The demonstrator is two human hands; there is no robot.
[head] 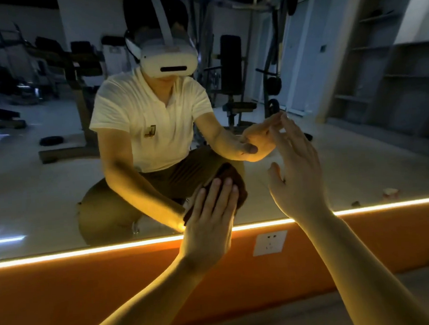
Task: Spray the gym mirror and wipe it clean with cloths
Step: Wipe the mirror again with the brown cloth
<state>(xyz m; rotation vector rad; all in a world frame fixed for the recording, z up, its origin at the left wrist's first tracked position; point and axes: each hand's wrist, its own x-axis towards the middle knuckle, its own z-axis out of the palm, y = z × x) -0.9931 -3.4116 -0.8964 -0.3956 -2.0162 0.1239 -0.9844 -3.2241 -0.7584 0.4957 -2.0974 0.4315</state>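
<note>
Cloth (241, 193) under left hand (210, 212), near mirror (34, 198) edge.

1. A white headset (168, 56) covers the eyes, with a grey strap (160, 15) over the head.
2. A cream short-sleeved polo shirt (130, 112) bears a small chest badge (150, 131).
3. Olive-brown trousers (103, 209).
4. The left hand (209, 218) and right hand (297, 177) are bare, forearms too.

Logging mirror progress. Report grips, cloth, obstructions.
Left grip flat, pressing dark cloth on mirror, low near its bottom edge. Right grip open, empty, fingertips at the glass. Nothing blocking the wipe.
</note>
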